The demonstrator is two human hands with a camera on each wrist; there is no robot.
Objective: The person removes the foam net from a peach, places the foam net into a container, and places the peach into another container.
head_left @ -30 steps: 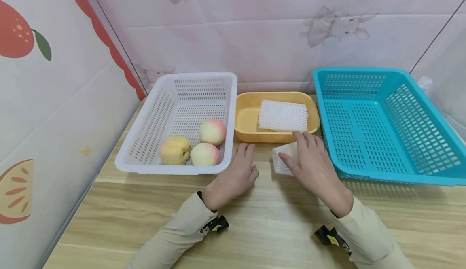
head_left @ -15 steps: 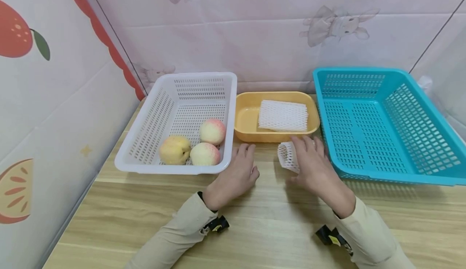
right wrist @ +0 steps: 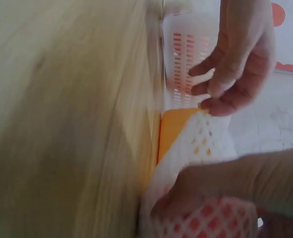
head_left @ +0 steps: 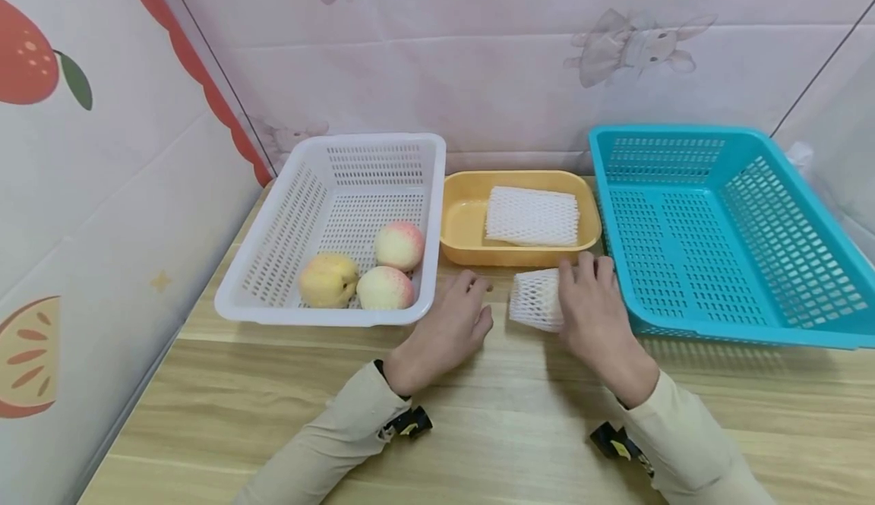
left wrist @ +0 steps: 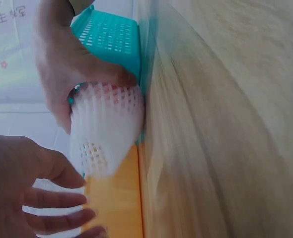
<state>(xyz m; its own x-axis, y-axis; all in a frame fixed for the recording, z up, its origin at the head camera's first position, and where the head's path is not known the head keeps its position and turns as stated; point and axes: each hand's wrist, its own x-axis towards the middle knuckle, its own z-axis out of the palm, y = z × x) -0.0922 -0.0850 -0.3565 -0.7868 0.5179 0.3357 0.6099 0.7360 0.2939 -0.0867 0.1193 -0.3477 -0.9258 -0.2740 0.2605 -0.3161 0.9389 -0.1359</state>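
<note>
My right hand grips the right end of a white foam net sleeve, low over the table in front of the yellow tray. Through the mesh, pinkish red shows in the left wrist and right wrist views; a peach-like fruit fills that end. The sleeve's other end narrows toward my left hand. That hand is relaxed, fingers loosely bent and apart from the sleeve, beside the white basket's front right corner. From the left wrist, my right thumb lies across the sleeve's wrapped end.
A white basket holds two pink-and-cream peaches and a yellow one. Between the baskets, the yellow tray carries flat foam net sleeves. A teal basket stands at the right, its near left corner close to my right hand.
The sleeve swung to the right with its end turned, then came back left and now lies sideways. My right fingers have drawn in around its right end. My left hand has barely shifted.
</note>
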